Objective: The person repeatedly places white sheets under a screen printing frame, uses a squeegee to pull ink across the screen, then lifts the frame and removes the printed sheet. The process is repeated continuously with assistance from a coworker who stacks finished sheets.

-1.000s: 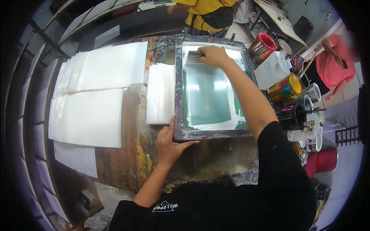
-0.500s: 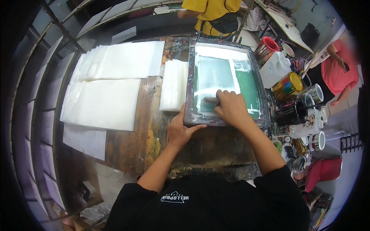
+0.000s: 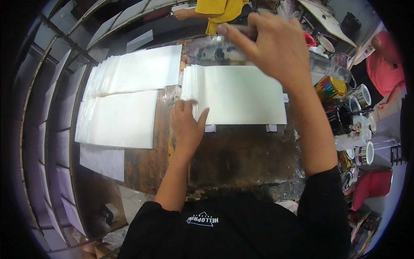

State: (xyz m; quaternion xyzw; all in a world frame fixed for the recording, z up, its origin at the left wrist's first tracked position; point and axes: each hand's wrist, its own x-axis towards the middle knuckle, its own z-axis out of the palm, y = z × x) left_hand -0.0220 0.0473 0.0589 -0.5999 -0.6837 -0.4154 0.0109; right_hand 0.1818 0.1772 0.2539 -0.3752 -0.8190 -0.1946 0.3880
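My left hand (image 3: 186, 124) is open, thumb and fingers spread, beside the fanned left edge of a small stack of white sheets (image 3: 246, 95). The fingertips are close to the layered edges; touching is hard to tell. My right hand (image 3: 278, 52) is raised over the far side of the stack, its fingers closed round a blurred brownish bar, which looks like a squeegee (image 3: 248, 31). Behind this hand the screen-printing frame (image 3: 211, 49) is tilted up and seen nearly edge-on, smeared by motion. Its mesh is hidden.
Two fanned stacks of white sheets (image 3: 123, 118) lie on the stained table (image 3: 233, 159) at left. Small white tabs (image 3: 271, 127) sit along the stack's near edge. Paint tins (image 3: 332, 87) crowd the right side. A person in yellow (image 3: 217, 11) stands beyond; another in pink is at right.
The screen frame has swung up off the white sheets, uncovering them. My right hand rose away from me with the bar. My left hand let go of the frame and moved left to the sheet edges.
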